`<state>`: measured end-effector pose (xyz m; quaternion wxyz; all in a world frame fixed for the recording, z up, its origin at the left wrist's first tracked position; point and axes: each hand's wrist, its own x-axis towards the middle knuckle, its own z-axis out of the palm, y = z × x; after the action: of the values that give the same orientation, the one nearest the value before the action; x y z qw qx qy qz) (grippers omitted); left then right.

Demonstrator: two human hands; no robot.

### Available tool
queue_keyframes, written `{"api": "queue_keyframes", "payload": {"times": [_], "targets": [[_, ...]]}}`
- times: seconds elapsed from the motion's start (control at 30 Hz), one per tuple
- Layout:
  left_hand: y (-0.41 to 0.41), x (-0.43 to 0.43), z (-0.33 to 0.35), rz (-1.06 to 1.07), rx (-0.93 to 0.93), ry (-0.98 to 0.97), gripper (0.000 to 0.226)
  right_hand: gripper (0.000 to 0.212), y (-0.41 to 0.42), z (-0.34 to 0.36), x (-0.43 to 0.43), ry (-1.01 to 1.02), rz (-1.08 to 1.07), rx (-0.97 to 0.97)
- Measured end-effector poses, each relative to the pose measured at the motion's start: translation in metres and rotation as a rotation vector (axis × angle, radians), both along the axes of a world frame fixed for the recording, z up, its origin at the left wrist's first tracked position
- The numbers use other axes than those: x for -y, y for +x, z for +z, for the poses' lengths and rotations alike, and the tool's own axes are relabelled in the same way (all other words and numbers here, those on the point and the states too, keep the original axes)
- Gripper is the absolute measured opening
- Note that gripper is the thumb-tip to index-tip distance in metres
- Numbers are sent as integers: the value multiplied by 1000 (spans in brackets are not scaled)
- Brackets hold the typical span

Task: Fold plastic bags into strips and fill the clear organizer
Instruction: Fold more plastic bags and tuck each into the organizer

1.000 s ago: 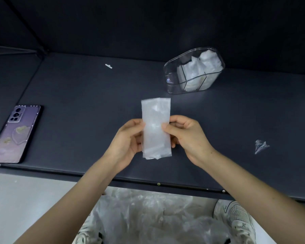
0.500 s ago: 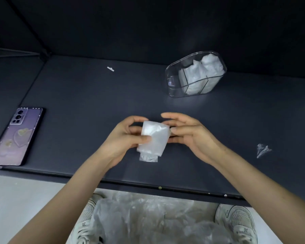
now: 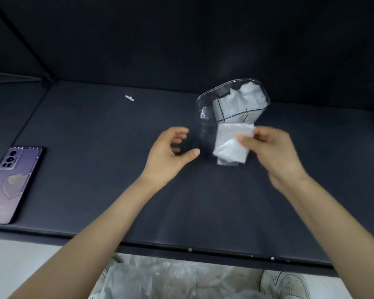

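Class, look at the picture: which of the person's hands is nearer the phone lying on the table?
Left. The left hand hovers mid-table, right of the phone; the right hand is farther right, holding the folded bag.

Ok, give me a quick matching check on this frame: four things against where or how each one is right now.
Things:
1. folded bag
2. clear organizer
3. phone
4. left hand

States:
A. lying face down at the table's left edge
B. open and empty
C. pinched in the right hand
D. standing at the back, partly filled with white bags

Pairs: 1-C, 2-D, 3-A, 4-B
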<state>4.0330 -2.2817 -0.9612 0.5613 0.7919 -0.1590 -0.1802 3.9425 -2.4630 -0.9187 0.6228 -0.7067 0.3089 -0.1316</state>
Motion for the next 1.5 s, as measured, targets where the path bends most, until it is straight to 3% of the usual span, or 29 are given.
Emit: {"api": "queue_keyframes", "payload": {"times": [0.13,0.27,0.5,0.63,0.7,0.8,0.97,1.1,1.27,1.4,1.5], "targets": [[40,40,1,-69,248,224,82,20,4,21,35,-88,-17,53],[67,81,7,-217,233,329,113,18,19,25,49,-97,-65,46],[78,86,5,-311,229,374,121,28,57,29,53,-234,-14,24],[64,64,5,-349,226,331,116,37,73,26,45,-395,176,-81],[56,51,5,-345,202,311,116,39,75,18,36,-547,273,-168],[46,32,0,-297,139,265,124,39,70,2,21,-937,298,-246],[34,12,-4,-286,152,249,123,37,53,-16,9,-1376,334,-26],[29,3,-4,-299,153,248,121,7,48,-15,12,-1372,430,43],[28,-5,-2,-349,137,267,121,48,47,-9,7,-1166,525,-69],[28,-9,-1,-373,137,274,114,47,50,1,10,-1198,703,-309],[27,-10,-1,-372,144,269,111,47,50,2,11,-1204,761,-382]]}}
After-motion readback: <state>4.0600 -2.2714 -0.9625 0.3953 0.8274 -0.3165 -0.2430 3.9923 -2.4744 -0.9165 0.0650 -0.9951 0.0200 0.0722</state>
